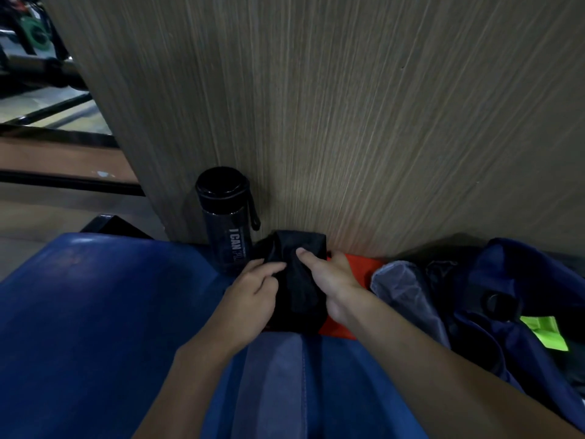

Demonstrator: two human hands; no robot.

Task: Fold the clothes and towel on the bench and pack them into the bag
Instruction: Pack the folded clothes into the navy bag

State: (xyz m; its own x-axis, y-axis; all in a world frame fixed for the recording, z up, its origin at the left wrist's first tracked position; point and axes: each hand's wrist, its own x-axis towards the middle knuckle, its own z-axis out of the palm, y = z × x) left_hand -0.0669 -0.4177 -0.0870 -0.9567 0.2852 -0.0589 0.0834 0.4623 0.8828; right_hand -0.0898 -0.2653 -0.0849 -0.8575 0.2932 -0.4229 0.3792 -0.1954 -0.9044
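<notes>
A black garment (pixel 297 280), folded into a narrow bundle, lies on the blue bench (pixel 95 312) against the wooden wall. My left hand (pixel 250 296) pinches its left edge with curled fingers. My right hand (pixel 332 280) grips its right side, thumb laid across the top. Under the bundle lies an orange cloth (pixel 364 267). To the right sits a navy bag (pixel 506 296) with a grey mesh pocket (pixel 408 293) facing me.
A black water bottle (pixel 228 217) stands upright just left of the garment, against the wooden wall (pixel 348 122). A neon green piece (pixel 544 331) shows at the bag. My jeans-clad legs (pixel 285 375) fill the foreground. Gym equipment stands at the far left.
</notes>
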